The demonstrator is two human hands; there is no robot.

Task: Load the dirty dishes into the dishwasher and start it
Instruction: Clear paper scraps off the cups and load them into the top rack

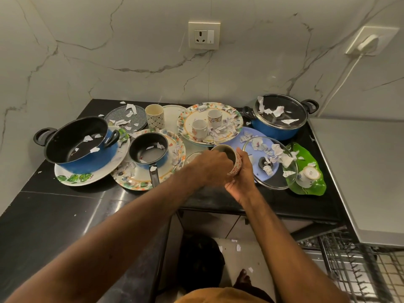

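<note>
Floral-patterned ceramic cup [235,165], tipped sideways over the black stone counter [65,215], sits in the right hand [242,178], whose fingers wrap around it. The left hand's [209,165] bent fingers reach into its mouth, grip unclear. A blue glass-lidded pot [277,121] stands behind, below a veined marble wall [131,51].

Both arms stretch forward, the right hand [241,174] gripping a cup [235,165], the left hand [211,166] curling into it.

Blue pots [276,125], green leaf plate [317,184]
</note>
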